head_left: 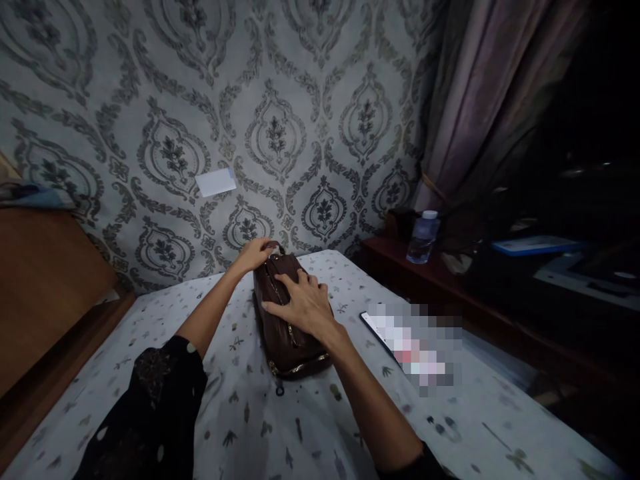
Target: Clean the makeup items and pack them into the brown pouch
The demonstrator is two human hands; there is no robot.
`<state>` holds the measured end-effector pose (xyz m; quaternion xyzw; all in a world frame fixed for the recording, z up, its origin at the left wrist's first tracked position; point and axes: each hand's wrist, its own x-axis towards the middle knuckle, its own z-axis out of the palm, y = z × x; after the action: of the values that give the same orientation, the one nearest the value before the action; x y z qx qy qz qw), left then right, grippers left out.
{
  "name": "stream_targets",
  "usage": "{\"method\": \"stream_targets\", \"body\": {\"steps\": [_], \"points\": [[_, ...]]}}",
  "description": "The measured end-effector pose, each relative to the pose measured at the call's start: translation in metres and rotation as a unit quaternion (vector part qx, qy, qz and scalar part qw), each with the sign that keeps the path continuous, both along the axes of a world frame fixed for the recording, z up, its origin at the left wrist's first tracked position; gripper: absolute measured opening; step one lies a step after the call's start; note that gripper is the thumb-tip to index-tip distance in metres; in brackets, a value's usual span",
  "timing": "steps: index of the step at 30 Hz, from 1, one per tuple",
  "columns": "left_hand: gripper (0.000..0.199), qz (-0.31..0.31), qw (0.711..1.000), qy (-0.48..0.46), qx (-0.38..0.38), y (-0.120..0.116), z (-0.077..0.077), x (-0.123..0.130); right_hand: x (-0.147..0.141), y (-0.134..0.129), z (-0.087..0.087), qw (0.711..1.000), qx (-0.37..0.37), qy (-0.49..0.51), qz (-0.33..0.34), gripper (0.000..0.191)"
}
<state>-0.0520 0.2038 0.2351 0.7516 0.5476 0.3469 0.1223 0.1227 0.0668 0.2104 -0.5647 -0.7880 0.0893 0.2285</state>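
Observation:
A dark brown leather bag (270,327) with gold zippers lies on the white patterned sheet (235,413). At the bag's far end, my left hand (256,255) has its fingers closed by the small handle; exactly what they pinch is too small to tell. My right hand (303,303) rests on top of the bag, fingers spread, near the long zipper. The bag's right side is partly hidden under this hand.
A phone (383,337), its screen blurred out, lies right of the bag. Further right, a clear bottle (423,237) stands on a dark red ledge (385,257). Patterned wall behind; wooden board (50,280) at left; curtain (465,113) at right.

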Motion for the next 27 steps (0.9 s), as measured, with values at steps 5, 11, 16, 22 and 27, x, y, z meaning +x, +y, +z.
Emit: {"method": "stream_targets", "body": {"steps": [5, 11, 16, 22, 27], "points": [[0.019, -0.01, 0.998, 0.054, 0.007, 0.008, 0.005, 0.02, 0.001, -0.002, -0.002, 1.0, -0.001, 0.02, 0.004, 0.073], [0.018, 0.026, 0.998, 0.056, 0.017, 0.015, -0.001, 0.036, 0.006, -0.02, -0.011, 1.0, 0.026, 0.012, 0.009, 0.077], [0.021, 0.072, 0.997, 0.029, 0.022, 0.015, -0.006, 0.038, 0.008, -0.032, -0.019, 0.998, 0.067, 0.014, -0.004, 0.076], [0.022, 0.067, 0.997, -0.003, 0.042, 0.003, -0.004, 0.039, 0.006, -0.032, -0.023, 0.996, 0.085, 0.038, -0.006, 0.072], [0.028, 0.01, 0.999, -0.022, 0.046, -0.013, -0.003, 0.038, 0.007, -0.032, -0.025, 0.995, 0.087, 0.048, -0.004, 0.073]]}}
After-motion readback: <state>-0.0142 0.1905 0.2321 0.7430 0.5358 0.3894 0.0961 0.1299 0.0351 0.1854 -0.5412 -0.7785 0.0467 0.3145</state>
